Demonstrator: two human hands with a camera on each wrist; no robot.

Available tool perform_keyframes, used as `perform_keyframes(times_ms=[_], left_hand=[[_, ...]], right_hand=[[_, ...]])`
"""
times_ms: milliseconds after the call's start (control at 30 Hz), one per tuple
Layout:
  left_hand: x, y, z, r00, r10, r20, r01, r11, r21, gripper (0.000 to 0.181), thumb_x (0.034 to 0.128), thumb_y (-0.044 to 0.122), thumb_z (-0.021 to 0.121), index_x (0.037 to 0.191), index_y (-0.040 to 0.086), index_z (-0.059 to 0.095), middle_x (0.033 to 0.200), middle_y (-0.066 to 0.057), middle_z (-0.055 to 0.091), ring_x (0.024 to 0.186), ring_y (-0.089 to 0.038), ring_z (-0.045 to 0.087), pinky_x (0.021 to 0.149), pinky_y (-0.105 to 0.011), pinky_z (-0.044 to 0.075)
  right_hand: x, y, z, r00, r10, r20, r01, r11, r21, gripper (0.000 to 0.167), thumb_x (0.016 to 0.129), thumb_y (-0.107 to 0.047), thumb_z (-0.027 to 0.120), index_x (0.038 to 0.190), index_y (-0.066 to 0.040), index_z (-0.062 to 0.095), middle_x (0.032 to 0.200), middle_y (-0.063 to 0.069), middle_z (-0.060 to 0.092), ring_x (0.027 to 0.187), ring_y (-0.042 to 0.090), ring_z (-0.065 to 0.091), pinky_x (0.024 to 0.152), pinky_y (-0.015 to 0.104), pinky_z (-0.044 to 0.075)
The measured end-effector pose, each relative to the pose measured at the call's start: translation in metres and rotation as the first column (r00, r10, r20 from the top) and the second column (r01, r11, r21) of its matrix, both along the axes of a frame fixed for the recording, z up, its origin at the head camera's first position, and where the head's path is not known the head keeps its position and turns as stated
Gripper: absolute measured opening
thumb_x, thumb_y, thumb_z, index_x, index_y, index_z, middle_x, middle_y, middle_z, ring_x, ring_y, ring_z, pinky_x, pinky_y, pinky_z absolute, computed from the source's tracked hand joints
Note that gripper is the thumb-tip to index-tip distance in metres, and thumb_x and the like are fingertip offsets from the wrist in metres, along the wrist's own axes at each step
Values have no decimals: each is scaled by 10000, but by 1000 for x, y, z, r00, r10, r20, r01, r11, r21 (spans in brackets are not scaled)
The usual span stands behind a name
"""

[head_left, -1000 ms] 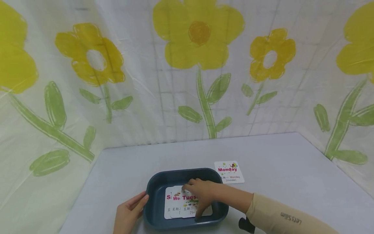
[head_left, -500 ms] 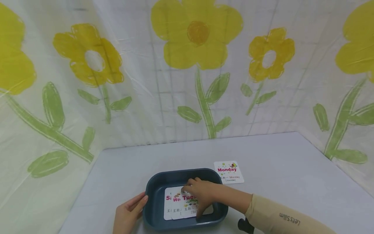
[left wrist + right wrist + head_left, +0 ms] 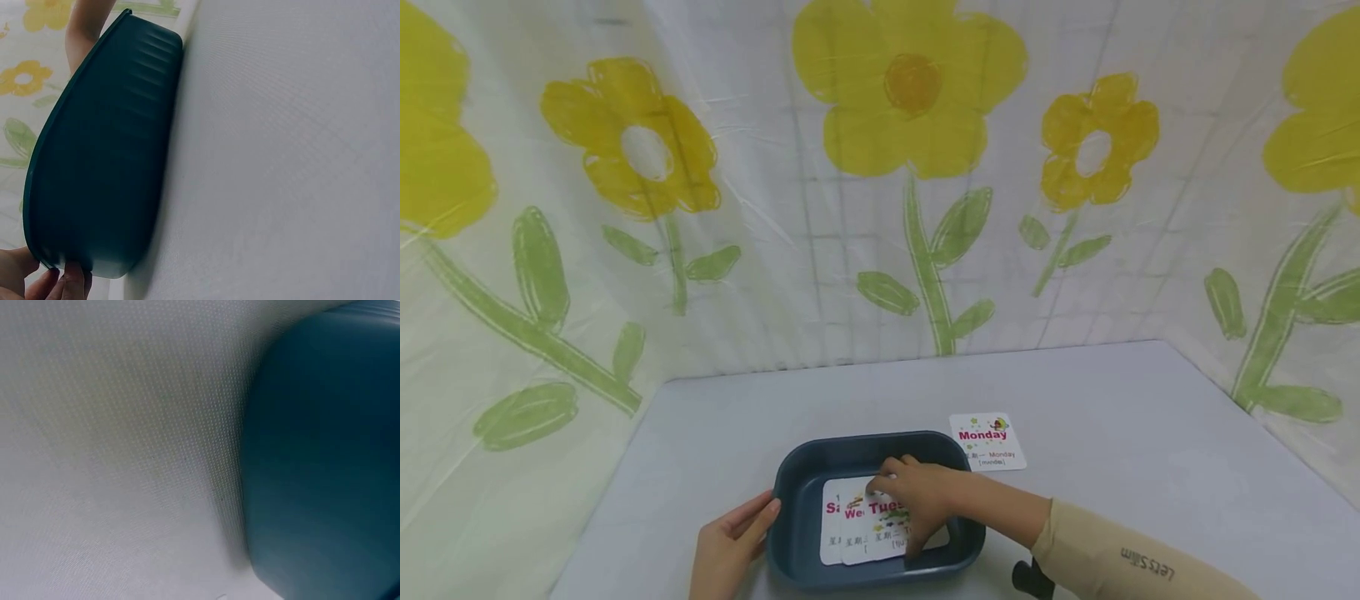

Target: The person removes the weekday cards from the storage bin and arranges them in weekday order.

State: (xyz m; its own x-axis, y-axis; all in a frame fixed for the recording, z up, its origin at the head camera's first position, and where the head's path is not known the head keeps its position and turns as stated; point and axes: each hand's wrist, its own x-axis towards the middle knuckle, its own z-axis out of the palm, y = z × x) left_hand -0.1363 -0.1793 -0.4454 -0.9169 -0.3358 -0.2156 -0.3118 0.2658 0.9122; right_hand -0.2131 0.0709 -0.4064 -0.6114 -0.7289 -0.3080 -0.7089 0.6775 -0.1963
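A dark blue tray (image 3: 880, 582) stands on the table with several overlapping day-of-the-week cards inside. My left hand (image 3: 730, 542) pinches its left rim, thumb on top; in the left wrist view the left fingers (image 3: 74, 278) press its outer wall. My right hand (image 3: 917, 500) reaches into the tray and grips the Tuesday card (image 3: 887, 529), fingers near its upper edge and thumb near its lower one. Left of that card show the edges of a card starting "We" (image 3: 852, 533) and one starting "Sa" (image 3: 830, 529). The right wrist view shows only the tray's outside (image 3: 325, 462) and table.
A Monday card (image 3: 988, 442) lies on the white table (image 3: 1112, 433) just behind the tray's right corner. A black object (image 3: 1033, 577) shows under the right forearm's beige sleeve (image 3: 1127, 554). A flower-printed curtain (image 3: 760, 208) hangs behind the table.
The cards under my right hand have shifted and turned slightly within the tray, the Wednesday and Tuesday cards most. Both hands and the tray stay nearly in place.
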Motion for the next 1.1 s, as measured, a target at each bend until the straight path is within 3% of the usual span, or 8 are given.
perform_keyframes(times_ms=[800,1100], left_hand=[[-1,2,0,1000,17,9,-17,1000,8,646,807,477,659,1219,-14,575,1241,-229,550,1116,-369,556,795,-417,533],[0,1,-2,1000,18,5,-18,1000,-4,657,805,484,658,1214,-24,575,1232,-237,553,1106,-370,563,783,-411,538]], right_hand=[[0,4,14,1000,7,-19,-8,1000,-15,758,622,-444,826,1281,-284,488,1299,-32,478,1085,132,430,901,332,477],[2,7,36,998,19,-54,-23,997,-73,775,617,-448,823,1289,-285,473,1299,-46,446,1150,154,402,910,353,461]])
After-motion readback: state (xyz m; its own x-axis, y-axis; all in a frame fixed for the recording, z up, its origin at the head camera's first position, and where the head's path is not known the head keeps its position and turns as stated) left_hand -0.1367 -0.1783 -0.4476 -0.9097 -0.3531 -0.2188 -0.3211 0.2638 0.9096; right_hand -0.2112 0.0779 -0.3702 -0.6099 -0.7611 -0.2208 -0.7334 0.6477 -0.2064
